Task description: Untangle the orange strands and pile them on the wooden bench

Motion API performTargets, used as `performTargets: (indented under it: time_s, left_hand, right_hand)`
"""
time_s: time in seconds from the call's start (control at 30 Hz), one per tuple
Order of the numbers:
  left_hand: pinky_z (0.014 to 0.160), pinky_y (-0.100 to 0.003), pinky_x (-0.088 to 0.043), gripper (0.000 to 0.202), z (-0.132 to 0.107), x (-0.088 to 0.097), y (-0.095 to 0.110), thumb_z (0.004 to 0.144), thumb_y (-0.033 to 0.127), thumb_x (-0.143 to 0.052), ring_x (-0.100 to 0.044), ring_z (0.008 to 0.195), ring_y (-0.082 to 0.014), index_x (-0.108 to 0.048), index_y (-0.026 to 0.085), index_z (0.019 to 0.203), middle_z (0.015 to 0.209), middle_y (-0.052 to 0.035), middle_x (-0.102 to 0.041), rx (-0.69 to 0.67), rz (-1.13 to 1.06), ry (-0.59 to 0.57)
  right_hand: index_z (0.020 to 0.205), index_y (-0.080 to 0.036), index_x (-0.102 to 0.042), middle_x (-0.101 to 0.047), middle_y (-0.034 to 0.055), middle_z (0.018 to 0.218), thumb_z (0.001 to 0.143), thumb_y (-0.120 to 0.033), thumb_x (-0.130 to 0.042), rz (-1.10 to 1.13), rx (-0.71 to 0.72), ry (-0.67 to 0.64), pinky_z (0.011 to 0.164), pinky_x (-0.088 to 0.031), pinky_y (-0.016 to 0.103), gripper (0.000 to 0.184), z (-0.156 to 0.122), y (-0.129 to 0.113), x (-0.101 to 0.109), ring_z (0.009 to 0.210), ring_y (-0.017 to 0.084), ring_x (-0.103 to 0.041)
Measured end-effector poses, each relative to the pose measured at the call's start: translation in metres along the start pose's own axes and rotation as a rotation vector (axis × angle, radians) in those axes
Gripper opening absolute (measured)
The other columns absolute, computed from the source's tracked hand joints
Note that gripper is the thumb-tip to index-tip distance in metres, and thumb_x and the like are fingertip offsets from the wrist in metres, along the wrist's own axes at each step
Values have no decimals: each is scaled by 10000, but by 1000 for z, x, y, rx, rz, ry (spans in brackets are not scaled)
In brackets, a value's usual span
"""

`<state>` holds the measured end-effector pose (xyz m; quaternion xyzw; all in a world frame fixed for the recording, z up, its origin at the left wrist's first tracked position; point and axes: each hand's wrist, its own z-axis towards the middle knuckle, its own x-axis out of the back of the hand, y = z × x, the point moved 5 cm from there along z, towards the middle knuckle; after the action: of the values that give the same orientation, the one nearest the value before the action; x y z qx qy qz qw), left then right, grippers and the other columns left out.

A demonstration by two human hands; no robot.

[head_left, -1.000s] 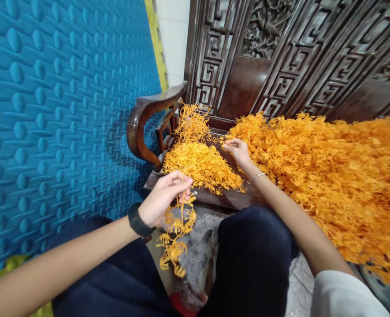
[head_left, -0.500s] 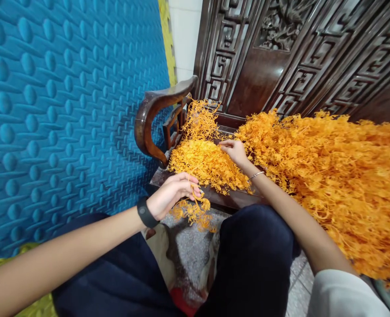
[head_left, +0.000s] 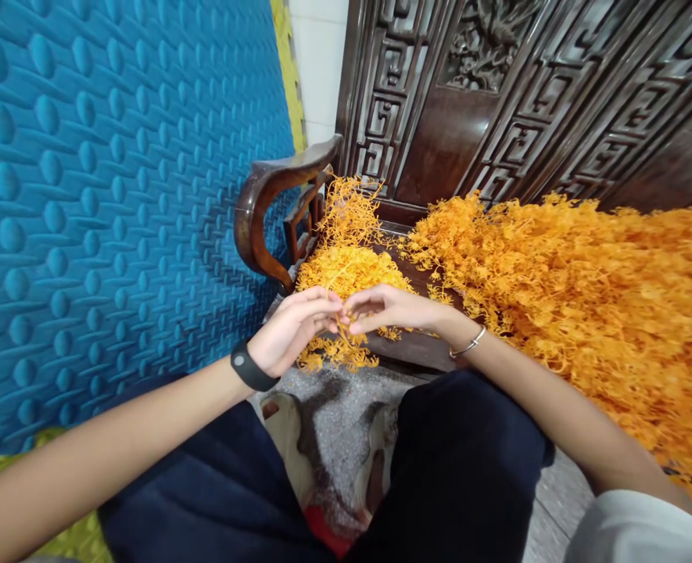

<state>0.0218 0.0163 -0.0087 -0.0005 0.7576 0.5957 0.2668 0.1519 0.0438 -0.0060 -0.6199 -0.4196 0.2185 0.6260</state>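
Note:
My left hand [head_left: 292,327], with a black band at the wrist, is closed on a strand of orange, spidery plastic blossoms [head_left: 341,353]. The cluster dangles below the fingers, over the front edge of the wooden seat. My right hand [head_left: 392,307], wearing a thin bangle, has come up against the left fingertips. Its thumb and fingers are pinched at the top of that same strand; whether a separate small piece is between them is too small to tell. Just behind both hands lies a heap of loose orange blossom pieces [head_left: 351,266] on the seat.
A tangle of thin orange stems [head_left: 349,211] sits at the back by the curved wooden armrest [head_left: 249,219]. To the right spreads a large orange mass [head_left: 592,305] along the bench. Its carved backrest [head_left: 448,141] rises behind. Blue textured matting [head_left: 116,195] stands at left.
My right hand has moved from the heap leftward and toward me to meet my left hand. The left hand, still with the strand, has risen slightly.

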Motion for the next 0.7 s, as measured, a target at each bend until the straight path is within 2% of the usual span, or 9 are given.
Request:
performTargets:
  time_s: [0.07,0.17,0.23,0.3,0.4,0.53,0.6,0.7]
  left_hand:
    - [630,-235,-426,118,-1,0,1,699,209,-651,-558,654,-102,-566,135,733,696,0,-605,-29,21,24]
    - [627,-225,-404,212,-2,3,3,668,245,-705,-537,659,-88,-516,149,674,710,23,-587,-112,125,141]
    - [665,-229,-409,295,-2,5,2,635,256,-736,-547,695,-90,-459,153,625,744,20,-601,-146,192,214]
    - [710,-246,-423,352,0,5,-1,620,272,-747,-570,729,-105,-413,161,612,751,10,-615,-137,224,236]
    - [701,-264,-455,412,3,4,-6,616,299,-752,-602,721,-122,-358,179,625,705,17,-601,-105,234,212]
    - [537,-226,-446,443,4,1,-9,647,314,-733,-621,651,-134,-306,197,640,651,22,-585,-46,248,139]
    - [468,-207,-407,420,3,-1,-10,677,325,-712,-581,550,-112,-312,200,649,585,37,-557,-18,267,94]
    - [411,-185,-335,354,2,-5,-9,742,347,-652,-465,423,-68,-346,193,649,494,66,-478,-45,297,51]
  right_hand:
    - [850,-169,-663,-660,3,867,706,-261,-715,29,15,53,806,-451,274,179,1,2,-4,810,107,-587]
    - [812,-162,-639,-635,-11,769,696,-261,-721,82,15,219,724,-443,266,173,0,8,2,717,94,-563]
    - [809,-158,-637,-618,-18,718,694,-249,-717,84,16,324,688,-432,264,167,-3,8,7,672,90,-543]
    - [788,-154,-635,-612,-16,708,697,-233,-709,61,39,395,675,-426,265,141,-6,4,9,659,89,-534]
    - [754,-156,-621,-612,-11,717,726,-242,-678,20,85,435,666,-422,267,108,-8,-4,8,665,95,-533]
    - [747,-157,-611,-615,-4,737,733,-253,-665,-9,98,398,688,-429,276,112,-8,-6,6,700,107,-543]
    - [752,-156,-604,-619,1,747,727,-251,-665,16,86,395,701,-431,280,116,-7,-3,8,715,111,-548]
    - [742,-157,-590,-615,-1,738,717,-245,-659,80,72,425,698,-427,279,115,-7,2,12,711,110,-548]
